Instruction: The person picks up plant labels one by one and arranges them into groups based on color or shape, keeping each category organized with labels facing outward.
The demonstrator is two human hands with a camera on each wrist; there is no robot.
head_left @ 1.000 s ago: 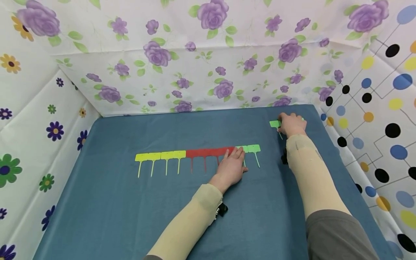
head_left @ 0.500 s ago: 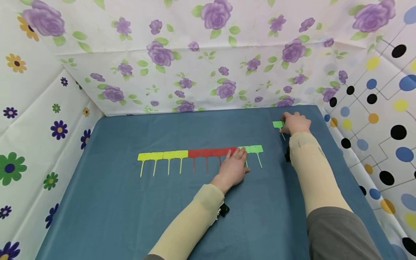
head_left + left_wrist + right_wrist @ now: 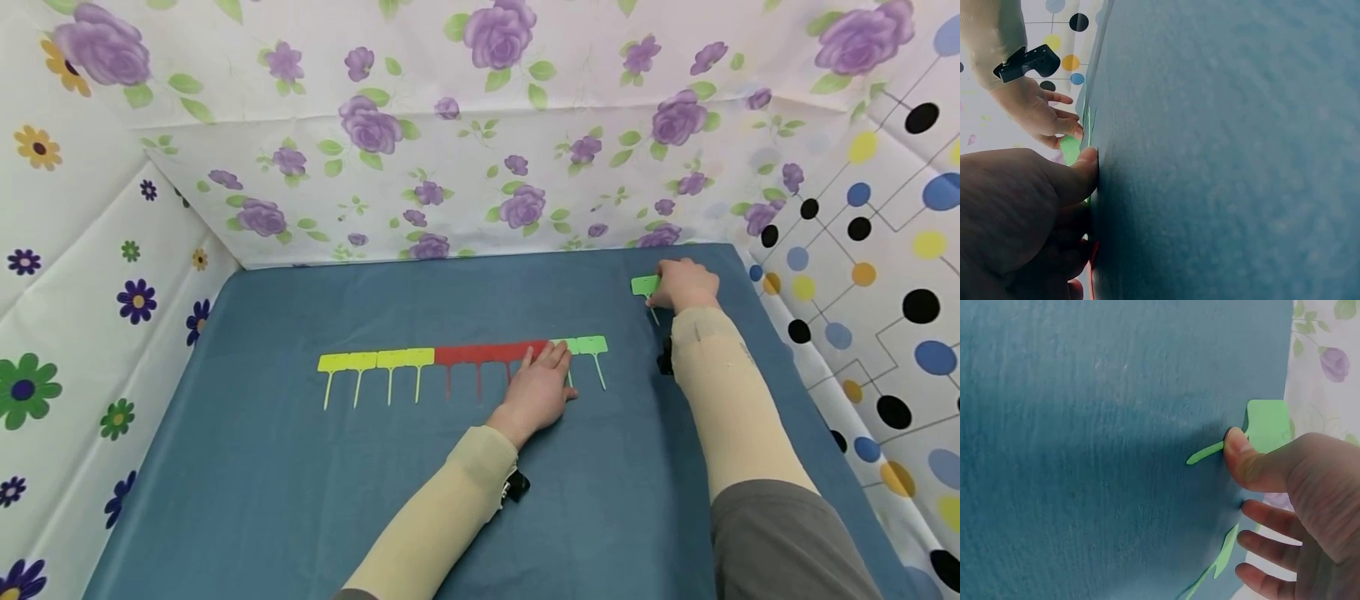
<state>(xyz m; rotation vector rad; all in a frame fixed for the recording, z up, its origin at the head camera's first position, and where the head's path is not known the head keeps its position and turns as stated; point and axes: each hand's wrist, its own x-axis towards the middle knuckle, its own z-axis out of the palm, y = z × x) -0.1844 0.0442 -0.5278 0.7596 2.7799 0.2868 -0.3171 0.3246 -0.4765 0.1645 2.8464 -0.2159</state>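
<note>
Flat T-shaped plant labels lie in a row on the blue cloth: yellow labels [image 3: 377, 359] at the left, red labels [image 3: 480, 353] in the middle, green labels [image 3: 591, 344] at the right. My left hand [image 3: 534, 392] rests on the row where red meets green, fingers extended and covering part of it. At the far right, my right hand [image 3: 684, 286] pinches a single green plant label [image 3: 1267, 424], thumb over its stem near the head. Its other fingers are spread apart. Beneath them lies another green label [image 3: 1225, 551], hidden by the hand in the head view.
The blue cloth [image 3: 300, 500] covers the table. A rose-patterned sheet [image 3: 300, 183] rises along its back edge, with a flower-patterned sheet [image 3: 67, 333] at the left and a dotted sheet [image 3: 892, 250] at the right. A small black camera [image 3: 1027, 62] sits on the right wrist.
The head of the green label at my right hand has tipped up slightly, with more of it showing. My left hand stays in place on the row; the head view has shifted slightly.
</note>
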